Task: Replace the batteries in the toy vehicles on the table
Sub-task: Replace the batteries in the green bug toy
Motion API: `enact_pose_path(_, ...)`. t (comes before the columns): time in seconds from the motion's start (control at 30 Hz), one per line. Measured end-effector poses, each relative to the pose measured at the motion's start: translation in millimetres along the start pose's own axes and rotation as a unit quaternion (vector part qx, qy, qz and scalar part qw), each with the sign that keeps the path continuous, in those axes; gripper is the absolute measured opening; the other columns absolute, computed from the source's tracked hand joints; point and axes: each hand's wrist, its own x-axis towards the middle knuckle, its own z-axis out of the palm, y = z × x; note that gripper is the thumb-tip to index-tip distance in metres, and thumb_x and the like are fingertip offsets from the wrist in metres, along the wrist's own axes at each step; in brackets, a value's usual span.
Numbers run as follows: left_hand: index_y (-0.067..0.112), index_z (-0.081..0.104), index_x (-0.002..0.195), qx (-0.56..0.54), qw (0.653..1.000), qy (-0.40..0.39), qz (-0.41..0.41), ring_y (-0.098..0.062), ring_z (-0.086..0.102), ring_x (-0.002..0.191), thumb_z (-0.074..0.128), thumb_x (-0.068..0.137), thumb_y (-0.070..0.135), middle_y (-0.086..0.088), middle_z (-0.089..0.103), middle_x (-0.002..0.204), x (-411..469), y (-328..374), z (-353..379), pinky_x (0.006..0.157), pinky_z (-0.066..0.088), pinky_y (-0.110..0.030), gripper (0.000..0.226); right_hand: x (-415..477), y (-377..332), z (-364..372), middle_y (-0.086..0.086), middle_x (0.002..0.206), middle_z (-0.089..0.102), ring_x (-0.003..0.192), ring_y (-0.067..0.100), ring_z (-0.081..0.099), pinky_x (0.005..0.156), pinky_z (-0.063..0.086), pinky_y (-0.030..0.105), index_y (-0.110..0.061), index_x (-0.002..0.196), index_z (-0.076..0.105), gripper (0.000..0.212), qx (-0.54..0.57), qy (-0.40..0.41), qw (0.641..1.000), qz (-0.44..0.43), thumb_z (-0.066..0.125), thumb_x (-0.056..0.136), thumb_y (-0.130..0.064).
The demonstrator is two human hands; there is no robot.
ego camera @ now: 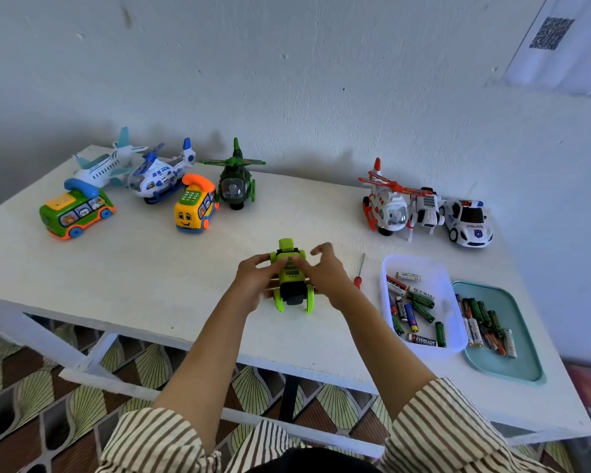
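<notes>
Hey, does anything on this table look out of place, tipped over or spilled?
Little stands out. The lime green toy car seems turned underside up, held by the left hand with the right hand touching it. Batteries lie jumbled in the white tub, none spilled onto the table.

The left hand (253,285) and right hand (326,278) cover the flanks of the lime-green toy (290,278), and we cannot tell whether the right one truly grips it. At 4 o'clock the labels on the batteries (475,308) in the teal tray (512,367) are too small for us to read; at 1 o'clock the coded sheet (551,32) is blurred and cut by the edge.
</notes>
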Motion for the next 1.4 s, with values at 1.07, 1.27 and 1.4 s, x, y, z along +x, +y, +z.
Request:
enact_pose_path(1.07, 0.006, 0.058, 0.100, 0.003, 0.996, 0.019, 0.087, -0.026, 0.059, 0.064, 0.061, 0.093, 0.025, -0.020, 0.060, 0.090, 13, 17, 10, 0.047, 0.052, -0.030, 0.020, 22, -5, -46, 0.006, 0.101, 0.059, 0.088, 0.018, 0.057, 0.075, 0.045, 0.025, -0.017, 0.117, 0.055, 0.032, -0.043, 0.168, 0.972, -0.161, 0.064, 0.088, -0.026)
enact_pose_path(1.27, 0.009, 0.041, 0.115, -0.092, 0.992, 0.007, 0.088, -0.027, 0.063, 0.089, 0.059, 0.095, 0.022, -0.016, 0.054, 0.109, 17, 12, 56, 0.069, 0.060, -0.043, 0.029, 25, 1, -40, 0.010, 0.092, 0.063, 0.081, 0.025, 0.065, 0.074, 0.056, 0.039, -0.013, 0.120, 0.035, 0.042, 0.171, 0.109, 0.979, -0.017, 0.059, 0.091, -0.032)
enact_pose_path(1.4, 0.012, 0.043, 0.118, -0.064, 0.996, -0.012, 0.060, -0.028, 0.063, 0.100, 0.055, 0.096, 0.028, -0.016, 0.055, 0.117, 29, 4, 82, 0.080, 0.057, -0.049, 0.029, 51, 1, -47, 0.008, 0.114, 0.059, 0.102, 0.027, 0.062, 0.088, 0.053, 0.048, -0.021, 0.126, 0.034, 0.052, 0.200, 0.138, 0.970, -0.017, 0.067, 0.086, -0.021)
